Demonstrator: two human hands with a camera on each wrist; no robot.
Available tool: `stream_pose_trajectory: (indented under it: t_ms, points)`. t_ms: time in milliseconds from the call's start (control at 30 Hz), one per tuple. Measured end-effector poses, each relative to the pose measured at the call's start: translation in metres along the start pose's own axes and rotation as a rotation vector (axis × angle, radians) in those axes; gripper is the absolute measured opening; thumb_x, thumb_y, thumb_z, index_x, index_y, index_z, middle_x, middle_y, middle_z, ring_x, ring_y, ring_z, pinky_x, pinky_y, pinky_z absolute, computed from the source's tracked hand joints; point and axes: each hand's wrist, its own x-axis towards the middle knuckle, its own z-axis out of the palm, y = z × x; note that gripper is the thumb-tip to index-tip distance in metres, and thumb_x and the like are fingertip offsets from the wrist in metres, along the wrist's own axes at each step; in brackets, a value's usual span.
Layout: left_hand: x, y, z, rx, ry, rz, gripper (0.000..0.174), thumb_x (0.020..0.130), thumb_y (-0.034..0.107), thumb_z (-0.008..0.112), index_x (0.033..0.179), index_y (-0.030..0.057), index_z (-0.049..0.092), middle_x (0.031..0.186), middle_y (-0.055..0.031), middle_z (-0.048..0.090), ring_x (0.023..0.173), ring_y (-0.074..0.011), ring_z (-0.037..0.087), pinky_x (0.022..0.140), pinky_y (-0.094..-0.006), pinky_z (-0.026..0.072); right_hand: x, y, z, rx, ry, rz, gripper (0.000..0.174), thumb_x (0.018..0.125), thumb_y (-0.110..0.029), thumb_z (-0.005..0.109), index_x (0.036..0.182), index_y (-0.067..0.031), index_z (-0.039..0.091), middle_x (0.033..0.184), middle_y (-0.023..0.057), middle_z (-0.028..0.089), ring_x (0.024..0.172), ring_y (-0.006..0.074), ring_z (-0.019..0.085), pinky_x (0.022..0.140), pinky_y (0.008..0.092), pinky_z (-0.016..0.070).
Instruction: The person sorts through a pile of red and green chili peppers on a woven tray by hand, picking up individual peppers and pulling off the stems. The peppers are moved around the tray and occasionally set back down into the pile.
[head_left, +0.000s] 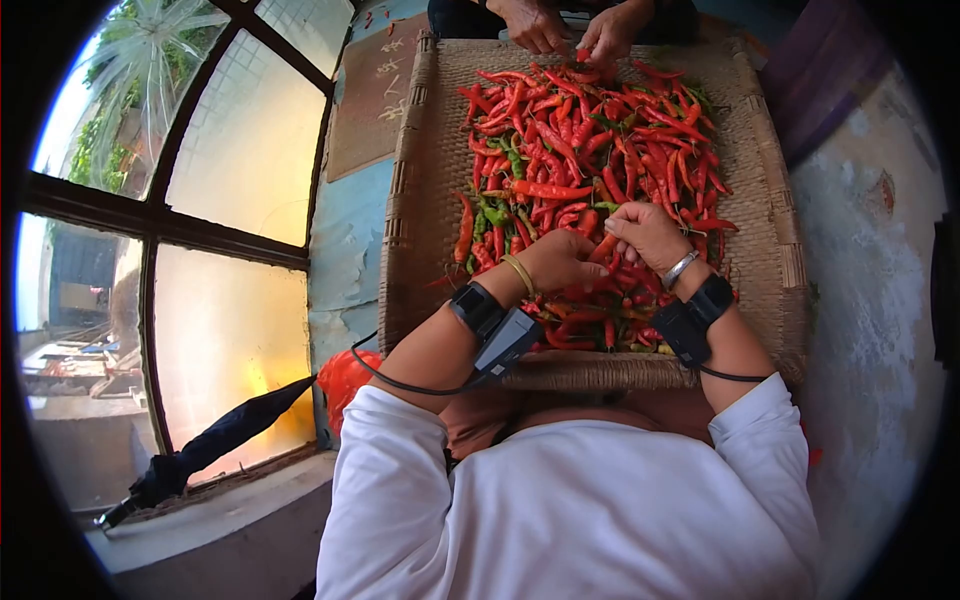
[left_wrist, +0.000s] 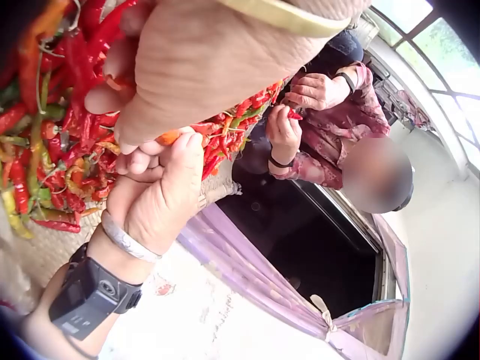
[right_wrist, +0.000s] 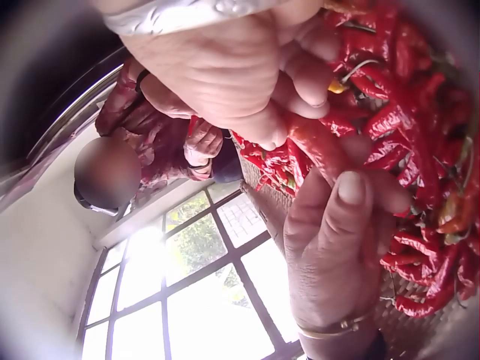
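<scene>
My left hand (head_left: pixel 558 263) holds an orange-red chili pepper (right_wrist: pixel 319 148) between thumb and fingers, low over the heap. At the other end of that pepper, my right hand (head_left: pixel 650 237) pinches with its fingertips, so the two hands almost meet. The pepper's tip behind the left fingers is hidden. Under and around both hands lies a pile of red chili peppers (head_left: pixel 560 140), with some green ones (head_left: pixel 495 213) along its left side. The pile rests in a shallow woven tray (head_left: pixel 762 170).
Across the tray, another person's hands (head_left: pixel 570 30) work close together at its far edge. A paned window (head_left: pixel 235 150) runs along the left, with a folded dark umbrella (head_left: pixel 220 440) leaning there. A red bag (head_left: pixel 350 385) sits beside the tray's near left corner.
</scene>
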Motion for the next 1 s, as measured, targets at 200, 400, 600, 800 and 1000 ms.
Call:
stream_pose_trajectory:
  t_ms: [200, 400, 600, 800, 1000]
  points:
    - [-0.009, 0.006, -0.028, 0.090, -0.013, -0.008, 0.025, 0.085, 0.024, 0.052, 0.080, 0.0005, 0.060, 0.055, -0.0007, 0.056, 0.052, -0.0074, 0.051, 0.050, -0.0235, 0.0418, 0.002, -0.001, -0.001, 0.109, 0.097, -0.005, 0.022, 0.085, -0.025, 0.050, 0.081, -0.0042, 0.057, 0.056, -0.0010, 0.052, 0.043, 0.0043, 0.046, 0.038, 0.0187, 0.0342]
    - [-0.003, 0.014, -0.058, -0.677, 0.457, 0.391, 0.031, 0.087, 0.023, 0.049, 0.106, -0.0013, 0.050, 0.077, -0.0025, 0.059, 0.058, -0.0078, 0.054, 0.052, -0.0214, 0.0436, 0.005, 0.003, -0.001, 0.072, 0.076, 0.003, 0.022, 0.086, -0.025, 0.049, 0.089, -0.0042, 0.057, 0.059, -0.0021, 0.054, 0.044, 0.0029, 0.047, 0.036, 0.0162, 0.0368]
    - [0.015, -0.029, -0.054, -0.415, 0.755, 0.132, 0.037, 0.083, 0.022, 0.054, 0.115, 0.0030, 0.048, 0.087, -0.0093, 0.059, 0.065, -0.0145, 0.059, 0.054, -0.0259, 0.0459, 0.006, 0.008, 0.000, 0.055, 0.043, 0.026, 0.020, 0.084, -0.023, 0.052, 0.088, -0.0037, 0.057, 0.060, -0.0014, 0.054, 0.046, 0.0046, 0.049, 0.038, 0.0181, 0.0381]
    - [0.009, -0.011, -0.017, 0.561, 0.430, 0.426, 0.016, 0.071, 0.018, 0.060, 0.084, 0.0087, 0.063, 0.077, -0.0094, 0.061, 0.070, -0.0268, 0.058, 0.062, -0.0359, 0.0466, 0.006, 0.017, 0.005, -0.276, -0.005, -0.123, 0.020, 0.078, -0.019, 0.057, 0.088, -0.0012, 0.059, 0.066, 0.0049, 0.059, 0.054, 0.0130, 0.055, 0.051, 0.0262, 0.0445]
    - [0.013, -0.022, 0.007, 0.737, 0.084, 0.299, 0.024, 0.069, 0.024, 0.061, 0.089, 0.0104, 0.062, 0.077, -0.0122, 0.060, 0.073, -0.0279, 0.058, 0.065, -0.0374, 0.0459, 0.014, 0.025, -0.003, -0.479, 0.039, -0.115, 0.021, 0.071, -0.024, 0.060, 0.081, -0.0056, 0.063, 0.075, 0.0113, 0.061, 0.071, 0.0250, 0.059, 0.065, 0.0337, 0.0457]
